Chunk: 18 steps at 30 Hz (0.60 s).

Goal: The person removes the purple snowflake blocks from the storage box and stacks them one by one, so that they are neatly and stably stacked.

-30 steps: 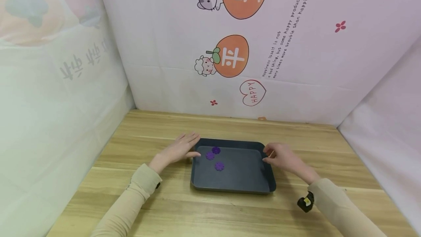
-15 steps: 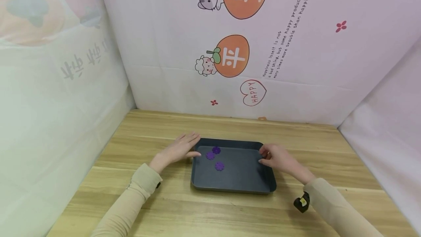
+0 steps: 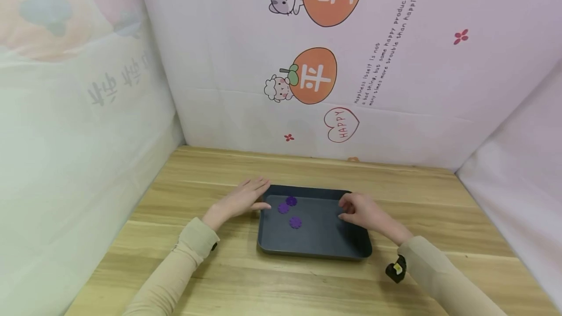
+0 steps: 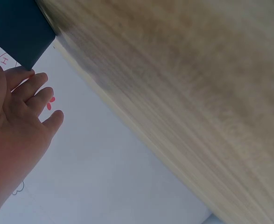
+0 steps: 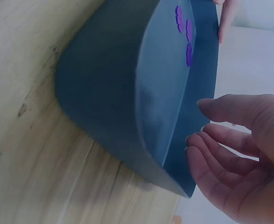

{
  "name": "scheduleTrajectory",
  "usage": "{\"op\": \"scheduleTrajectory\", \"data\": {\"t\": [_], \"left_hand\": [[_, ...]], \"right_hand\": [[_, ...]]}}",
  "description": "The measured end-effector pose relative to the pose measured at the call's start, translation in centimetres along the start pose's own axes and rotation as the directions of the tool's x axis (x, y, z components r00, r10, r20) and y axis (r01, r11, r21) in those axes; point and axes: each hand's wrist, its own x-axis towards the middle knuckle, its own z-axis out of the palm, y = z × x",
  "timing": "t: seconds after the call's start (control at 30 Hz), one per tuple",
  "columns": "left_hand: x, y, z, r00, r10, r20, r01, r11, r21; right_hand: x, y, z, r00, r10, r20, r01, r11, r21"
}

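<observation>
- 3 purple snowflake discs (image 3: 295,223) are lying flat in a dark rectangular tray (image 3: 316,240), nearer the fingers of the left hand (image 3: 239,200) than those of the right hand (image 3: 366,214).
- Left fingers are extending at the far corner; right fingers are curving loosely, gripping nothing visible.
- A low right-hand sweep could be scattering discs; a left-hand push, skewing the tray.
- The tray's long axis is running between both hands' fingers; the round discs are showing no clear direction.

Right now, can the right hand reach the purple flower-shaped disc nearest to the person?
Probably yes: the right hand hovers partly over the tray, with only bare tray bottom between it and that purple disc.
</observation>
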Motion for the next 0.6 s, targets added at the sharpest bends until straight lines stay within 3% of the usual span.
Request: {"op": "scheduleTrajectory", "data": {"t": [0.6], "left_hand": [[0.0,0.1,0.0,1.0,0.002,-0.005,-0.002,1.0,0.0]], "right_hand": [[1.6,-1.3,1.2,0.995,-0.102,0.023,0.102,0.995,0.014]]}}
